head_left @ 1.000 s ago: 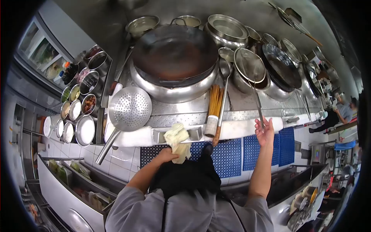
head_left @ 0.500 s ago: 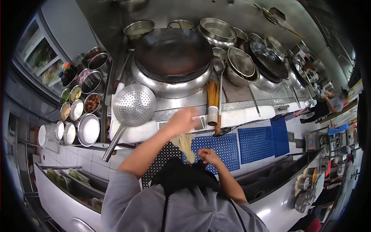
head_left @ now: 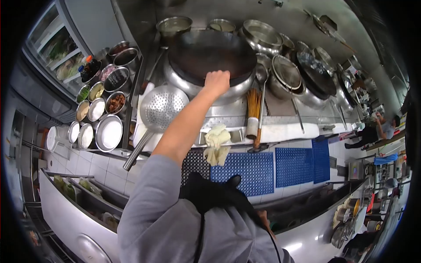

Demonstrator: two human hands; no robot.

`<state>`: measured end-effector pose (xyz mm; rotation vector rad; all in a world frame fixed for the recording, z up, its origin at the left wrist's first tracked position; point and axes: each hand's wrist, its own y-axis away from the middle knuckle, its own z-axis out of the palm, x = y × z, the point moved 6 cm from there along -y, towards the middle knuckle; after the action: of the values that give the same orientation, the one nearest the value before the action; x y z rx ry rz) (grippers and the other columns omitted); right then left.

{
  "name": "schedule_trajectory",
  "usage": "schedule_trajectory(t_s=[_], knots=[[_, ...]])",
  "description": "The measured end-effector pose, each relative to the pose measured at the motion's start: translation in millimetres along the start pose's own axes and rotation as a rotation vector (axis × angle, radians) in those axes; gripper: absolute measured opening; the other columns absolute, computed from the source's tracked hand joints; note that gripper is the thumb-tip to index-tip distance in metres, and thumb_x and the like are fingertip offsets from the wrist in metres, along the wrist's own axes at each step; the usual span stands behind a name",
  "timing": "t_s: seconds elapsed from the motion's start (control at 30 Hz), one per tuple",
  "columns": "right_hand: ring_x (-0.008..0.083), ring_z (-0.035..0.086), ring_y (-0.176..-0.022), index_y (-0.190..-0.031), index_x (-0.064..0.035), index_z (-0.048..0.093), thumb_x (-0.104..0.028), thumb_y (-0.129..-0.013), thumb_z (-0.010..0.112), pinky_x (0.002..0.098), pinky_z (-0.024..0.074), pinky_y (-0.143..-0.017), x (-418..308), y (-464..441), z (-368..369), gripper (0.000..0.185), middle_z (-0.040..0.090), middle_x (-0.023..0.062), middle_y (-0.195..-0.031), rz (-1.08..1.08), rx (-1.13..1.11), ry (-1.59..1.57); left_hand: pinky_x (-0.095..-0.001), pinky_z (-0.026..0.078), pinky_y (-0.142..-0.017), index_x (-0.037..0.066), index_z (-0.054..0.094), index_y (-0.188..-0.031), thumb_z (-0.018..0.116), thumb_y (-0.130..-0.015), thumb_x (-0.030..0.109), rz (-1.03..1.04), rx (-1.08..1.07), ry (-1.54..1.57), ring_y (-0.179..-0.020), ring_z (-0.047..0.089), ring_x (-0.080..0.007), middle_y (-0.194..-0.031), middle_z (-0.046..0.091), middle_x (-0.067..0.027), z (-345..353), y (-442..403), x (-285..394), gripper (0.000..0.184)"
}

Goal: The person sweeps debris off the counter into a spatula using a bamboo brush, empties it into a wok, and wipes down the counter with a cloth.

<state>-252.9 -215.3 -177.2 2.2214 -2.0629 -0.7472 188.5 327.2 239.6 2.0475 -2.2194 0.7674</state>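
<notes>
My left hand (head_left: 218, 82) is closed in a fist at the near rim of a large dark wok (head_left: 210, 55). The wok rests on a round steel burner ring (head_left: 180, 85). What the fist holds, if anything, is hidden under the knuckles. Below my forearm a pale yellow cloth (head_left: 217, 138) hangs over the stove's front edge. To the left of the arm lies a big perforated strainer (head_left: 163, 108), its handle pointing toward me. Low beside my body, only a sliver of my right hand (head_left: 263, 215) shows, and its fingers are out of sight.
Steel bowls of ingredients (head_left: 116, 101) cluster at left. Right of my arm lie a bamboo brush (head_left: 253, 107) and a ladle (head_left: 262, 74). More woks (head_left: 313, 72) line the stove. Blue mats (head_left: 245, 173) cover the floor. A person (head_left: 381, 127) stands far right.
My left hand has moved away from the cloth and up to the wok's rim. The cloth hangs higher, on the stove edge. My right hand has dropped back beside my body.
</notes>
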Motion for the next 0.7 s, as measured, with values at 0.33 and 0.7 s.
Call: schedule_trajectory(t_s=[0.33,0.7], knots=[[0.0415,0.068,-0.087,-0.080,-0.0051,0.075,-0.036,-0.088,0.051,0.0481,0.0533,-0.082,-54.6,-52.9,18.0,0.040,0.070,0.0224,-0.086,0.337,-0.038,-0.138,-0.0413,0.047,-0.096,0.001,0.067,-0.107,0.068,-0.084,0.012,0.365,-0.013,0.685,-0.097,0.065,-0.0289,-0.097,0.069,-0.0132,-7.6,125.9,105.4,0.025],[0.0331,0.060,-0.119,-0.122,-0.0085,0.068,-0.054,-0.094,0.052,0.0431,0.0445,-0.101,-165.4,-101.9,37.1,0.056,0.064,0.0159,-0.129,-0.080,-0.518,-0.622,-0.0367,0.031,-0.114,0.000,0.041,-0.145,0.055,-0.099,0.039,0.097,-1.702,0.338,-0.140,0.039,-0.0259,-0.152,0.039,-0.0177,243.6,373.5,45.2,0.062]])
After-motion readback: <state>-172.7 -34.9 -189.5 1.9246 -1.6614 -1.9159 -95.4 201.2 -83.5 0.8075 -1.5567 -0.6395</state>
